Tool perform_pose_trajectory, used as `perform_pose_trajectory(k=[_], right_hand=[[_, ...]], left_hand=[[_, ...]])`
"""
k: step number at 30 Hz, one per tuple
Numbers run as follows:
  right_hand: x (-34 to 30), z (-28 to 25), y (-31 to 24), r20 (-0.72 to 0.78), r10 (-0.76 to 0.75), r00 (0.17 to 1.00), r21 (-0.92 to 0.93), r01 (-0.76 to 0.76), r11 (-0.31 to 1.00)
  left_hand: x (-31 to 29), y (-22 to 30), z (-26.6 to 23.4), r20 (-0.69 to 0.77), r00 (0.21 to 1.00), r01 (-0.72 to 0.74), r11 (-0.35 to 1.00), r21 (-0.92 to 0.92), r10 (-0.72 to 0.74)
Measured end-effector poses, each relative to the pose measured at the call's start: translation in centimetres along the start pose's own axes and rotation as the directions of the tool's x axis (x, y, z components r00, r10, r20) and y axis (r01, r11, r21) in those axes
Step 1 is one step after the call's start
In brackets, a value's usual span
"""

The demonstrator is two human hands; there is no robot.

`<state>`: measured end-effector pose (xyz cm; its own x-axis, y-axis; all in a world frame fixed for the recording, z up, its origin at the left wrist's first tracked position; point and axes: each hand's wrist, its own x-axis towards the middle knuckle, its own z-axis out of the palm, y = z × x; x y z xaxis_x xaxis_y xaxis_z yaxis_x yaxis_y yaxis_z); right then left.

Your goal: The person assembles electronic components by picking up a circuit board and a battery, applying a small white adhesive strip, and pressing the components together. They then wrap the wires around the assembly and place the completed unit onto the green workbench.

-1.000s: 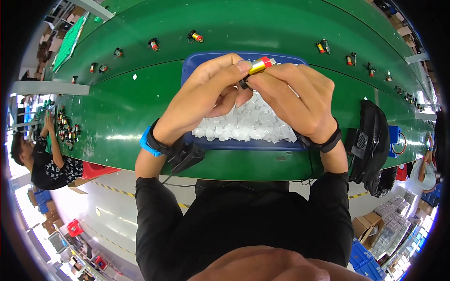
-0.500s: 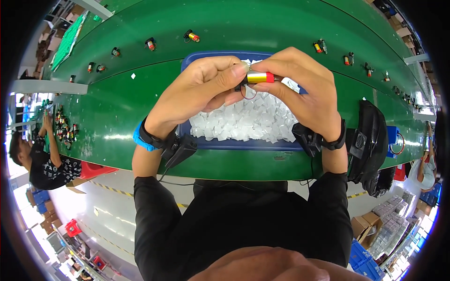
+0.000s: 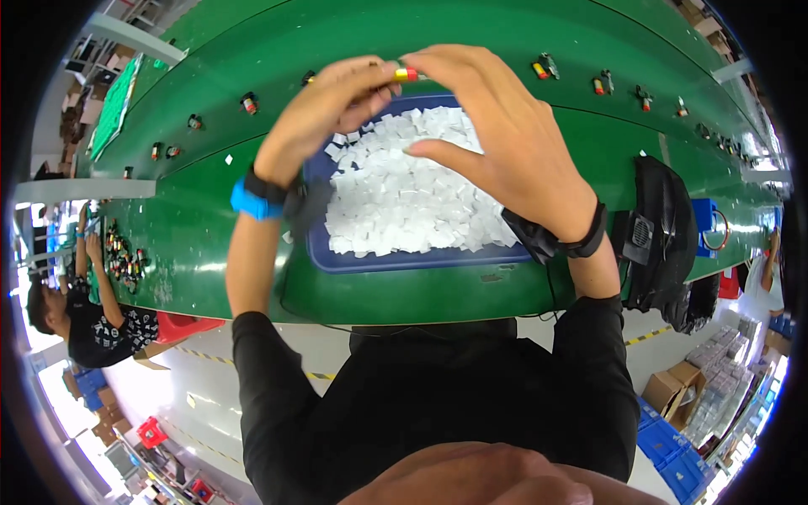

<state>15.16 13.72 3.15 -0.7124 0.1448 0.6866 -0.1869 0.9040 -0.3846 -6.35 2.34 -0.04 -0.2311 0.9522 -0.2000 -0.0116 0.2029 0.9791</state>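
Note:
Over the far rim of a blue tray (image 3: 313, 240), my left hand (image 3: 332, 105) pinches a small red-and-yellow cylinder (image 3: 406, 75) between thumb and fingers. Its dark end is hidden by that hand. My right hand (image 3: 522, 151) is open, thumb spread well away from the fingers. The right fingertips are close by the cylinder; whether they touch it I cannot tell. Below both hands, the tray holds a heap of small white squares (image 3: 404, 202), apparently paper or film. Each wrist wears a black strap with a dark device, and the left one also has a blue band (image 3: 252, 204).
More red-and-yellow cylinders with dark parts, such as one at the left (image 3: 248, 103) and one at the right (image 3: 539, 70), lie along the far green bench (image 3: 362, 29). A black bag (image 3: 661, 231) sits right of the tray. At far left, a co-worker (image 3: 93, 324) sits beside a pile of similar parts (image 3: 124, 257).
Both hands have moved away from me, to the tray's far edge, carrying the cylinder along. My right hand has spread from its pinch on the cylinder's red end, uncovering more white squares.

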Motion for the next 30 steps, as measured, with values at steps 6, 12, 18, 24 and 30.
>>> perform_pose_trajectory(k=[6, 12, 18, 24, 30], right_hand=[[-1.0, -0.7, -2.1, 0.133, -0.133, 0.982, 0.032, 0.13, 0.991], [-1.3, -1.6, -1.3, 0.037, -0.148, 0.988, -0.001, 0.148, 0.989], [-1.2, -3.8, -2.0, 0.015, -0.127, 0.992, -0.001, 0.127, 0.992], [-0.9, -4.4, -1.2, -0.001, -0.085, 0.996, 0.023, 0.085, 0.996], [-0.6, -4.2, 3.2, -0.062, 0.048, 0.997, 0.0, -0.048, 0.999]], left_hand=[[13.1, -5.7, -6.6, 0.312, 0.95, -0.273, 0.526, 0.805, 0.016], [25.4, -5.4, 2.3, 0.234, 0.884, -0.366, 0.286, 0.886, 0.405], [31.9, -4.9, 13.2, 0.114, 0.992, -0.119, 0.645, 0.755, 0.051], [26.6, -0.4, 10.9, 0.259, 0.965, -0.087, 0.888, 0.451, -0.037], [8.2, 3.7, 5.4, 0.25, 0.909, -0.345, 0.938, 0.002, 0.334]])
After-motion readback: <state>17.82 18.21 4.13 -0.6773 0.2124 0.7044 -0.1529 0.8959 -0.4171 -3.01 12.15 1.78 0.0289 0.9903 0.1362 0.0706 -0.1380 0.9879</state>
